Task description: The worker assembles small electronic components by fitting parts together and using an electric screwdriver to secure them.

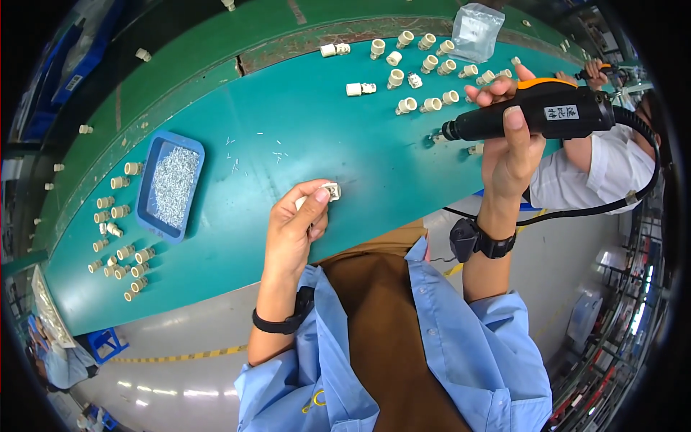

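My left hand (291, 225) pinches a small cream lamp holder (331, 191) between thumb and fingers, just above the green bench top. Its fitting end points away from the palm, and the fingers cover much of the body. My right hand (515, 155) is wrapped round a black electric screwdriver (464, 128) with an orange lever on top. The tool lies level, its tip pointing left, well apart from the lamp holder in my left hand. Several more lamp holders (407, 106) stand beyond the screwdriver's tip.
A blue tray (196, 144) of small silvery screws (173, 191) sits on the left, with loose screws beside it. Another group of lamp holders (120, 211) lies left of the tray. A clear plastic bag (476, 32) rests at the back. The screwdriver's black cable (576, 213) loops on the right, near a co-worker's sleeve (576, 176).
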`<state>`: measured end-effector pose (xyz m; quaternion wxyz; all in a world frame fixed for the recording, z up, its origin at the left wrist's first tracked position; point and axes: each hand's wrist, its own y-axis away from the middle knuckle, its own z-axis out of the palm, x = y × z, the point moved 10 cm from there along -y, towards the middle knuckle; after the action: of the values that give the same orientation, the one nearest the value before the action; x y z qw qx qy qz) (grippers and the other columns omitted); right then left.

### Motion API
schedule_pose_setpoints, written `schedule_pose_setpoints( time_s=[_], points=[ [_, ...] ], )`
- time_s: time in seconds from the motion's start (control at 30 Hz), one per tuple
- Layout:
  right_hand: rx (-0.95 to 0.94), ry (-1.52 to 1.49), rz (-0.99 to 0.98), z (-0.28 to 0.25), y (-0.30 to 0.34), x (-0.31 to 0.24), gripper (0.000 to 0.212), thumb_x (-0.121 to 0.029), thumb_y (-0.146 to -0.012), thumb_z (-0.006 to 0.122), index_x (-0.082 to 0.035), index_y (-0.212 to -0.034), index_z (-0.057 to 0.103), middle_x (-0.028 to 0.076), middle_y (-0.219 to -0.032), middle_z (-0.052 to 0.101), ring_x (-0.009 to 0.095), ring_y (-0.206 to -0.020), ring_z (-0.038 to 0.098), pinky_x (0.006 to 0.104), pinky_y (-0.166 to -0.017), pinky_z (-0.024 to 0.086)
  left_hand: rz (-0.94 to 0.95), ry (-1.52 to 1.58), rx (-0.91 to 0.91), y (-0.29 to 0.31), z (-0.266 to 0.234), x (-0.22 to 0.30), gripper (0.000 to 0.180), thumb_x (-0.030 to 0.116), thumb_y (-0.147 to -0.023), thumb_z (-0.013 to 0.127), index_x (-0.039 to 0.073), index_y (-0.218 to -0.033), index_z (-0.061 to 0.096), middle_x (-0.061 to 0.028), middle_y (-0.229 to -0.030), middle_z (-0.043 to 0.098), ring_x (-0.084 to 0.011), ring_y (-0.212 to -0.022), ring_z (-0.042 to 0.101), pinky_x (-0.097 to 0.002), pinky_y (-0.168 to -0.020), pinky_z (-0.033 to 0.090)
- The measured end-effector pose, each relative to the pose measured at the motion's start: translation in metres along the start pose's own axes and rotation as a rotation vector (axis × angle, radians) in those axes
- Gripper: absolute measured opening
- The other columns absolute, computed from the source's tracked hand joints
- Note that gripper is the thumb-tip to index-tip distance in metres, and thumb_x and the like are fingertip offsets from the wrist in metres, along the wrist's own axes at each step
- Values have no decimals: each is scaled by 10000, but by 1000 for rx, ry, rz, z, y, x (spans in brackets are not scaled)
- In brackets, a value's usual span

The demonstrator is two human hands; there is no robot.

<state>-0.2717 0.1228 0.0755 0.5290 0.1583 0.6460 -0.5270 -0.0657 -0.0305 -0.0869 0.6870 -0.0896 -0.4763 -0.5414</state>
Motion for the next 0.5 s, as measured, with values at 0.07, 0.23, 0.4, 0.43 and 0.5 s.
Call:
schedule_pose_setpoints(
  time_s=[0.07, 0.23, 0.4, 0.43, 0.5],
  points=[
    [10, 14, -3, -3, -2, -1, 652, -246, -829, 634, 74, -1299, 314, 114, -1012, 521, 221, -898, 570, 461, -927, 458, -1, -10, -1, -2, 1, -1, 222, 195, -890, 603, 0, -995, 611, 46, -634, 487, -37, -494, 354, -199, -459, 254],
    [35, 41, -16, -11, -7, -1, 660, -241, -831, 632, 85, -1301, 302, 119, -1006, 531, 224, -901, 579, 456, -928, 459, -14, -19, 20, -3, 1, -3, 220, 197, -887, 607, 2, -990, 614, 43, -644, 497, -37, -496, 355, -200, -460, 255],
    [59, 75, -20, -19, -11, -1, 647, -226, -834, 627, 80, -1302, 303, 128, -1006, 538, 242, -946, 582, 458, -937, 451, -6, -22, 10, -4, 1, -4, 217, 195, -885, 610, 3, -985, 616, 41, -650, 504, -36, -497, 356, -200, -460, 256],
    [68, 83, -15, -20, -11, -1, 641, -221, -835, 626, 79, -1302, 305, 129, -1006, 540, 247, -960, 582, 457, -940, 448, -5, -23, 12, -4, 1, -4, 217, 195, -885, 610, 3, -985, 616, 42, -648, 503, -36, -497, 355, -200, -460, 256],
    [76, 84, -19, -20, -12, -1, 631, -215, -837, 622, 75, -1302, 309, 135, -1016, 541, 249, -971, 579, 454, -943, 446, -4, -24, 15, -3, 1, -3, 217, 195, -885, 610, 2, -985, 617, 42, -647, 503, -36, -497, 354, -200, -459, 256]
  ],
)
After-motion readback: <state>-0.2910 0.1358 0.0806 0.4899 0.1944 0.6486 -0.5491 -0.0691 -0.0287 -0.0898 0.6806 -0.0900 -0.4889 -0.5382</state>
